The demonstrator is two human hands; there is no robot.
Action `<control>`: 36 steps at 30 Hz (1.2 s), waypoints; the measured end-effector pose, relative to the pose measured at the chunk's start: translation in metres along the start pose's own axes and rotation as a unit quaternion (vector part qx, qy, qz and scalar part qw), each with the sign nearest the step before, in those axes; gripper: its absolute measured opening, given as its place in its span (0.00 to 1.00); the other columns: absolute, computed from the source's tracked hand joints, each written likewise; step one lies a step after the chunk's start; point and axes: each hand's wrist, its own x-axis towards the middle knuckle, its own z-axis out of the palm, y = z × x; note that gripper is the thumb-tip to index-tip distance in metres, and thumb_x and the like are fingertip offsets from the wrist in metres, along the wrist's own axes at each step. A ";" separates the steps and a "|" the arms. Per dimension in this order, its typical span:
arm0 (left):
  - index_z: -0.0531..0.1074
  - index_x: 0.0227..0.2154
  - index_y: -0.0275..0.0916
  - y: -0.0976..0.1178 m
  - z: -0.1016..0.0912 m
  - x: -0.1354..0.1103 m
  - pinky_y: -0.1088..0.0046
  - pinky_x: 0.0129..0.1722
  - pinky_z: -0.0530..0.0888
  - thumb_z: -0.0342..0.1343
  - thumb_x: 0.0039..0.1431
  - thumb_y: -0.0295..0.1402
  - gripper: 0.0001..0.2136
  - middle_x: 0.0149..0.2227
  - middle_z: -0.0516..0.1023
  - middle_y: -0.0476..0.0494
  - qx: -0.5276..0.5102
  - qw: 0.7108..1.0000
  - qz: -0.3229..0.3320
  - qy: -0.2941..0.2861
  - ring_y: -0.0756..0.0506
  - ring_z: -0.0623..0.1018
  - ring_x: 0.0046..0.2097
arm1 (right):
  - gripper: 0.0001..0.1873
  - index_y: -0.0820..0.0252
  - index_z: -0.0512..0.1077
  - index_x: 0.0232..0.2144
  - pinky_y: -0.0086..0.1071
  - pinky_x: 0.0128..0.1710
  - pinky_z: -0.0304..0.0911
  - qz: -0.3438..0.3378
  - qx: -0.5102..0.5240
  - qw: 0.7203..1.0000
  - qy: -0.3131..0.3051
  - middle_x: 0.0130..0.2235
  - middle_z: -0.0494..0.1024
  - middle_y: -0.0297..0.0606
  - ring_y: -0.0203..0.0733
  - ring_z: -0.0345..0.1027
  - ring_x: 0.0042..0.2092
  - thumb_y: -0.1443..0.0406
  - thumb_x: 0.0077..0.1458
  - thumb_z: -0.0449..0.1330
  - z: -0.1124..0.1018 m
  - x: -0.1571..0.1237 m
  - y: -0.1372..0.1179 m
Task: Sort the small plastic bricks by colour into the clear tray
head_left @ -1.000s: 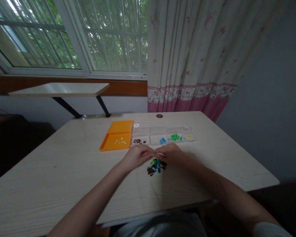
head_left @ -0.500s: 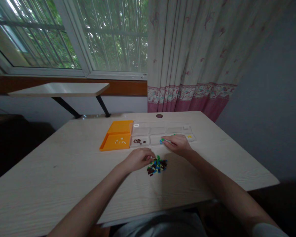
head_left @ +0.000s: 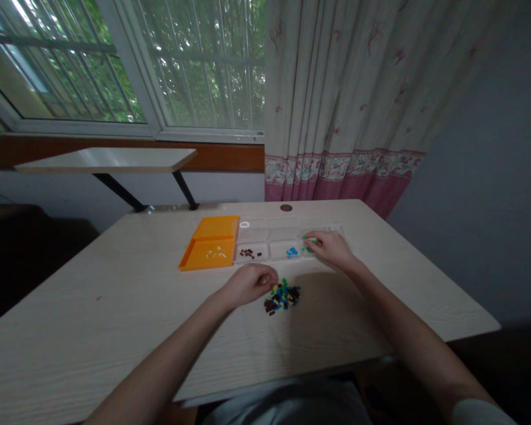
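Observation:
Over the clear compartment with green pieces (head_left: 310,248), my right hand (head_left: 331,248) pinches a small green building brick (head_left: 305,238). Blue bricks (head_left: 291,252) lie in the compartment to its left, and brown bricks (head_left: 249,254) in the one beyond that. My left hand (head_left: 249,284) rests at the left edge of a mixed pile of small bricks (head_left: 283,297), its fingers curled together. Whatever those fingers may hold is too small to make out. White pieces (head_left: 216,252) sit in the front part of the orange case (head_left: 206,265).
The clear tray (head_left: 283,226) has a back row of compartments, with a white ring (head_left: 245,225) at its left. A raised shelf (head_left: 110,159) on black legs stands at the table's back left. A round hole (head_left: 286,208) is near the back edge.
My right hand has moved right and slightly back, from the blue bricks' compartment to the green ones, uncovering the blue bricks and hiding the yellow pieces. My left hand has barely shifted.

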 end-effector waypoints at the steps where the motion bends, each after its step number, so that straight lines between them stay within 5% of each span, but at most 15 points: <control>1: 0.71 0.27 0.35 0.001 -0.001 0.000 0.81 0.26 0.61 0.48 0.49 0.24 0.07 0.23 0.70 0.50 -0.008 1.000 -0.001 0.009 0.53 0.67 0.25 | 0.13 0.55 0.74 0.37 0.27 0.28 0.59 0.029 -0.013 0.999 -0.019 0.32 0.79 0.35 0.37 0.70 0.29 0.59 0.54 0.53 0.003 0.001 0.006; 6: 0.72 0.25 0.33 0.001 -0.001 0.001 0.82 0.25 0.61 0.49 0.46 0.22 0.07 0.22 0.70 0.50 -0.041 0.998 -0.016 0.049 0.54 0.66 0.24 | 0.13 0.53 0.75 0.36 0.27 0.28 0.57 0.095 -0.029 0.993 -0.056 0.29 0.78 0.35 0.39 0.69 0.29 0.58 0.53 0.53 0.018 0.002 0.019; 14: 0.73 0.26 0.33 -0.009 0.006 0.004 0.82 0.22 0.59 0.52 0.44 0.24 0.07 0.20 0.69 0.51 -0.111 0.986 -0.049 0.113 0.55 0.64 0.22 | 0.14 0.55 0.74 0.39 0.27 0.28 0.57 0.087 -0.001 0.995 -0.040 0.29 0.78 0.35 0.38 0.68 0.28 0.60 0.54 0.52 0.017 0.001 0.006; 25: 0.71 0.24 0.32 -0.011 0.009 0.010 0.83 0.19 0.57 0.58 0.43 0.33 0.08 0.19 0.67 0.51 -0.308 0.935 -0.095 0.147 0.56 0.62 0.20 | 0.11 0.54 0.74 0.37 0.22 0.28 0.57 -0.150 0.111 0.982 -0.014 0.30 0.78 0.32 0.30 0.68 0.27 0.60 0.53 0.55 0.035 -0.018 -0.056; 36: 0.70 0.25 0.31 -0.008 0.009 0.009 0.83 0.19 0.55 0.58 0.45 0.37 0.12 0.17 0.64 0.53 -0.336 0.932 -0.086 0.108 0.58 0.59 0.19 | 0.10 0.55 0.74 0.34 0.23 0.28 0.59 -0.197 0.121 0.973 0.021 0.28 0.78 0.32 0.31 0.69 0.26 0.60 0.54 0.54 0.031 -0.021 -0.059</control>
